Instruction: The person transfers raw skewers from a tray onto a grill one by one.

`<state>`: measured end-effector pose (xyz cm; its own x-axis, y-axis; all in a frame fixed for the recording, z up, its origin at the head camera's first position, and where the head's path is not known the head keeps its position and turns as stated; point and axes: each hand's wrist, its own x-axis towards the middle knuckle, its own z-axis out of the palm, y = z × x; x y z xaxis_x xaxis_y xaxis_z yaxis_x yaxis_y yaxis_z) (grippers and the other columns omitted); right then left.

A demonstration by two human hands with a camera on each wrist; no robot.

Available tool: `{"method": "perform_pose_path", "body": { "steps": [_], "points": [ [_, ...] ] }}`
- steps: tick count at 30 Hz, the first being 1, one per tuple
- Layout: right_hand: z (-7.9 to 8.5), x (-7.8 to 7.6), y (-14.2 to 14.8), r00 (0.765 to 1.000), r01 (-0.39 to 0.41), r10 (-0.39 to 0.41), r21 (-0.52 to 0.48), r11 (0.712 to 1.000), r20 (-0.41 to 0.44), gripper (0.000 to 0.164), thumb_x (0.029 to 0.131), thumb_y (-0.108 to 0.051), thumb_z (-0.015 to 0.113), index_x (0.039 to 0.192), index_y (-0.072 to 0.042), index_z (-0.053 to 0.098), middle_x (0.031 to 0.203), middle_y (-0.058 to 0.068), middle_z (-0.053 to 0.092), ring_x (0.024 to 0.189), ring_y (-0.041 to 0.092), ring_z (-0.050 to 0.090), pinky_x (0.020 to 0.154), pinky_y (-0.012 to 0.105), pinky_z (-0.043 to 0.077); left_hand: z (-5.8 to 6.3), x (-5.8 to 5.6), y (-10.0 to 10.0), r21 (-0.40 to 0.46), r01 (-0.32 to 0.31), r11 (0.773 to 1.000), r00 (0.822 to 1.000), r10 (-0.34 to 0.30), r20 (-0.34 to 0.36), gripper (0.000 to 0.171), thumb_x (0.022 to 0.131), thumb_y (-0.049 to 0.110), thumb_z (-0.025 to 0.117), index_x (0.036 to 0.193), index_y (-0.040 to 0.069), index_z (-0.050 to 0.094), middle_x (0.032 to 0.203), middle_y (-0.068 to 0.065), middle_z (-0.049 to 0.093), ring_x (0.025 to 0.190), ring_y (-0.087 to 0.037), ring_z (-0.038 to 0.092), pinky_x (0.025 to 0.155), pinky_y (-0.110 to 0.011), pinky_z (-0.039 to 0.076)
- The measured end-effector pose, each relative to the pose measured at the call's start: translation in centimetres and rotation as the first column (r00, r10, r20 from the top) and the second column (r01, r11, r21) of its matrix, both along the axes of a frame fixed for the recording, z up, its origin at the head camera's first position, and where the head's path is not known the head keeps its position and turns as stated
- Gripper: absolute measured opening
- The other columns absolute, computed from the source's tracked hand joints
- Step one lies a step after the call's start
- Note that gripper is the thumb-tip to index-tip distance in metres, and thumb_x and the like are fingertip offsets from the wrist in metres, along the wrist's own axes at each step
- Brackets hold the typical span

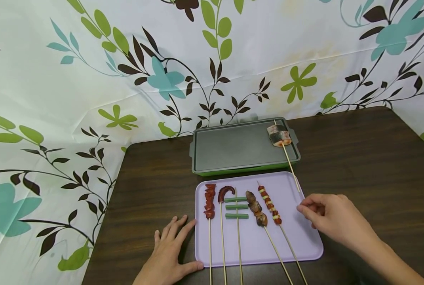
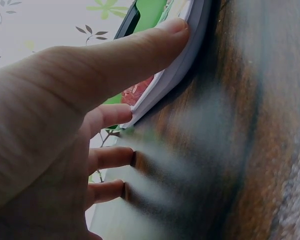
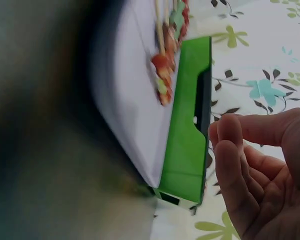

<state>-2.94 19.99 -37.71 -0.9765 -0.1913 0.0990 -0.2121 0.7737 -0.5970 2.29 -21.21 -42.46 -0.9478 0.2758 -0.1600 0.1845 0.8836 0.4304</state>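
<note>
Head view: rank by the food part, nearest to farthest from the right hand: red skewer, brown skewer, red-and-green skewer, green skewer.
From the right hand:
1. Red-and-green skewer: rightmost of the five on the tray.
2. Brown skewer: just left of it.
3. Green skewer: middle of the row.
4. Red skewer: far left of the row.

Perhaps a home, leafy cloth [image 1: 261, 43], brown table [image 1: 358, 158]

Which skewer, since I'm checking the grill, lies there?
The skewer with grey-black chunks: its food sits on the grey grill; the other five lie on the lilac tray.
</note>
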Motion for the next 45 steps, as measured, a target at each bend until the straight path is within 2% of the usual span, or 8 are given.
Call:
{"method": "perform_pose_path", "body": {
  "steps": [3,7,16,24,27,37,45],
  "points": [
    [-0.9,1.4,-0.3,1.0,-0.016,0.016,0.015,1.0,-0.017,0.011,0.08,-0.023,0.077,0.074,-0.024,0.067,0.057,-0.02,0.049,0.048,-0.005,0.042,0.045,0.02,0.038,0.1,-0.1,0.0,-0.005,-0.005,1.0,1.0,0.005,0.001,0.096,0.064,0.077,0.065,0.147,0.038,0.035,0.153,-0.002,0.031,0.142,-0.037,0.019,0.096,-0.08,0.012],
    [-1.9,2.4,-0.9,0.997,-0.054,0.053,0.018,0.998,0.06,0.011,0.08,-0.025,0.077,0.075,-0.026,0.067,0.058,-0.022,0.048,0.051,-0.005,0.041,0.047,0.019,0.037,0.1,0.0,0.0,-0.009,-0.004,1.0,1.0,0.003,-0.011,0.097,0.063,0.078,0.064,0.146,0.038,0.035,0.152,-0.003,0.032,0.141,-0.038,0.021,0.095,-0.08,0.013],
    [-3.4,3.3,-1.9,0.974,-0.147,0.151,-0.033,0.989,0.168,0.012,0.081,-0.033,0.076,0.078,-0.025,0.067,0.06,-0.023,0.049,0.053,-0.006,0.042,0.05,0.019,0.038,-0.1,0.1,0.1,0.006,0.014,1.0,1.0,-0.014,-0.028,0.096,0.065,0.077,0.063,0.147,0.037,0.034,0.152,-0.002,0.032,0.141,-0.039,0.021,0.094,-0.08,0.013],
    [-4.0,3.7,-2.2,0.942,-0.185,0.202,-0.09,0.979,0.267,0.015,0.08,-0.034,0.076,0.08,-0.023,0.066,0.059,-0.021,0.051,0.049,-0.005,0.046,0.051,0.02,0.038,-0.2,0.2,0.1,0.01,0.027,1.0,0.999,-0.027,-0.035,0.094,0.067,0.078,0.06,0.147,0.036,0.034,0.151,-0.002,0.034,0.139,-0.042,0.024,0.091,-0.082,0.015],
    [-4.2,3.8,-2.3,0.941,-0.182,0.202,-0.099,0.978,0.272,0.014,0.08,-0.031,0.076,0.081,-0.021,0.067,0.058,-0.02,0.051,0.047,-0.005,0.047,0.05,0.02,0.038,-0.1,0.2,0.1,0.005,0.026,1.0,0.999,-0.025,-0.031,0.095,0.067,0.078,0.061,0.147,0.036,0.034,0.152,-0.003,0.033,0.14,-0.041,0.023,0.091,-0.082,0.015],
    [-4.4,3.8,-2.2,0.962,-0.165,0.172,-0.052,0.985,0.212,0.012,0.076,-0.027,0.078,0.077,-0.021,0.067,0.059,-0.021,0.048,0.054,-0.005,0.042,0.051,0.02,0.037,-0.2,0.1,0.1,0.007,0.029,1.0,0.999,-0.029,-0.044,0.095,0.067,0.077,0.062,0.147,0.036,0.034,0.151,-0.003,0.034,0.139,-0.041,0.024,0.09,-0.083,0.016],
    [-4.4,3.7,-2.1,0.954,-0.174,0.191,-0.092,0.98,0.232,0.01,0.078,-0.02,0.076,0.084,-0.016,0.069,0.057,-0.021,0.049,0.051,-0.005,0.043,0.05,0.019,0.037,-0.1,0.1,0.1,0.005,0.034,0.999,0.998,-0.033,-0.045,0.093,0.068,0.077,0.06,0.147,0.036,0.034,0.151,-0.003,0.034,0.139,-0.043,0.024,0.09,-0.083,0.016]
  ]
}}
